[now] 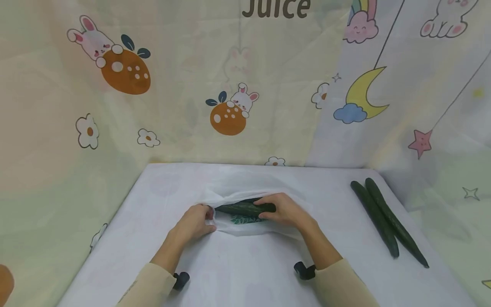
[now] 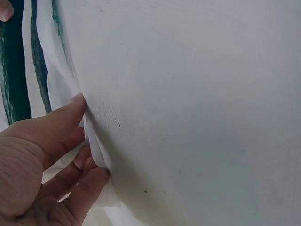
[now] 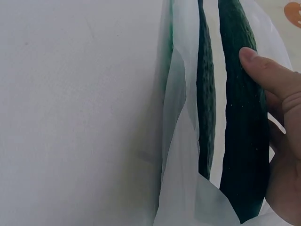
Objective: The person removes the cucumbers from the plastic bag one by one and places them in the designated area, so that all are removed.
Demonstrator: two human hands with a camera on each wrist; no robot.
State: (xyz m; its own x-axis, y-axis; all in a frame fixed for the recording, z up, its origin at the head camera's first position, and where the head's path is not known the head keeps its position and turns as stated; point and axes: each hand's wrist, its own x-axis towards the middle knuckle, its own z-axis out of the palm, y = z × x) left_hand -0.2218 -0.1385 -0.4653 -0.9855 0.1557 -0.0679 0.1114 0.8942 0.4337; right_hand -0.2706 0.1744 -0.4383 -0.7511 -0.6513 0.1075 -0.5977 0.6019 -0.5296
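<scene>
A thin white plastic bag [image 1: 234,232] with a green leafy print lies on its side at the middle of the table. My right hand [image 1: 284,209] grips a dark green cucumber [image 3: 242,117] at the bag's mouth, thumb on one side and fingers on the other. Beside it, a second cucumber [image 3: 205,94] shows partly behind the bag's film. At the bag's left end, my left hand [image 1: 197,219] pinches the film between thumb and fingers, as the left wrist view shows. The cucumbers' lower sides are hidden by the bag.
Two more cucumbers, an outer one [image 1: 399,226] and an inner one [image 1: 374,217], lie side by side at the right of the white table [image 1: 245,273]. Behind it hangs a patterned cloth [image 1: 172,85] with rabbits and fruit.
</scene>
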